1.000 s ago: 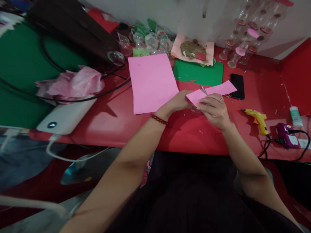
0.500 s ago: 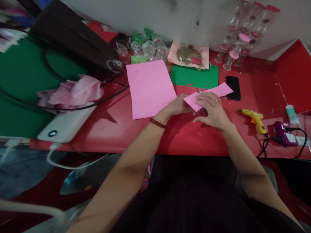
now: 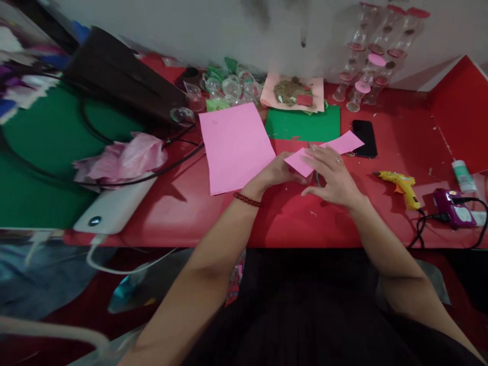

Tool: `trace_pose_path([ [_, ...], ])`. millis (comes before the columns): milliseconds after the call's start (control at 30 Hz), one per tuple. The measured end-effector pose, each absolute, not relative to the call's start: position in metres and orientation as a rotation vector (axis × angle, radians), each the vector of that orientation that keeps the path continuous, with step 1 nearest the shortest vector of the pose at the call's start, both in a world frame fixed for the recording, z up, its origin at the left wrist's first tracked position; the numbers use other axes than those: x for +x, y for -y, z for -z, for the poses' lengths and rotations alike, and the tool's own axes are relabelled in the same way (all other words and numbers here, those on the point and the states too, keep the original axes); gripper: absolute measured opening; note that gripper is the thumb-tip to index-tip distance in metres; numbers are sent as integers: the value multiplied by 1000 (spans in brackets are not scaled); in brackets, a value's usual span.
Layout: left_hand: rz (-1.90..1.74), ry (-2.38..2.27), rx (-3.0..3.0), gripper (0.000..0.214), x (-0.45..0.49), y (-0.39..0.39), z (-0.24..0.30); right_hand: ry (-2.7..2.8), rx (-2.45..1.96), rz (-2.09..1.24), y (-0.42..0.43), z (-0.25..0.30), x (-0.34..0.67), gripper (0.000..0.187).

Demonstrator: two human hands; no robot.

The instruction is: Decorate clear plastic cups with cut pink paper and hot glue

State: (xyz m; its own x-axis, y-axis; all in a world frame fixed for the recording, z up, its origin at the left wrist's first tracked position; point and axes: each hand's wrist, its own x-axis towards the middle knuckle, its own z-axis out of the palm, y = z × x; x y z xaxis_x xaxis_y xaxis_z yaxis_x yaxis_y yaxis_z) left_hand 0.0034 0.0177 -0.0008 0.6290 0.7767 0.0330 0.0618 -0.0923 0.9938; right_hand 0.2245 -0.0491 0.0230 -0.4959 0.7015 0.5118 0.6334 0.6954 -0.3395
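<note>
My left hand [image 3: 280,170], with a dark red bead bracelet at the wrist, curls around what looks like a clear plastic cup [image 3: 308,178], mostly hidden by paper and fingers. Over it lies a pink paper strip [image 3: 299,161], which runs on to the right behind my other hand. My right hand [image 3: 330,175] rests on the strip with its fingers stretched and the thumb apart. A thin teal-grey item [image 3: 317,178] shows below the right fingers; its kind is hidden. A larger pink paper sheet [image 3: 236,145] lies left of my hands.
Beyond are a green sheet [image 3: 305,122], sand on peach paper [image 3: 266,91], clear plastic cups [image 3: 232,86] and stacked plastic hourglasses [image 3: 358,66]. A phone [image 3: 364,138], yellow glue gun [image 3: 400,185], purple corded box [image 3: 453,208] and bottle [image 3: 464,175] lie right. Left sits a white power bank [image 3: 114,208].
The camera view has shifted slightly. Both hands and the pink strip keep nearly the same place on the table; the right fingers have moved only a little.
</note>
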Motion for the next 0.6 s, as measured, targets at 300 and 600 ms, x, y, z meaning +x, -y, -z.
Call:
trace_pose_path([
  [300, -610, -490, 1300, 45, -8, -7, -19, 1912, -999, -501, 42, -24, 234, 137],
  [600, -478, -407, 1090, 50, 4, 1, -4, 1934, -881, -700, 51, -22, 214, 122],
])
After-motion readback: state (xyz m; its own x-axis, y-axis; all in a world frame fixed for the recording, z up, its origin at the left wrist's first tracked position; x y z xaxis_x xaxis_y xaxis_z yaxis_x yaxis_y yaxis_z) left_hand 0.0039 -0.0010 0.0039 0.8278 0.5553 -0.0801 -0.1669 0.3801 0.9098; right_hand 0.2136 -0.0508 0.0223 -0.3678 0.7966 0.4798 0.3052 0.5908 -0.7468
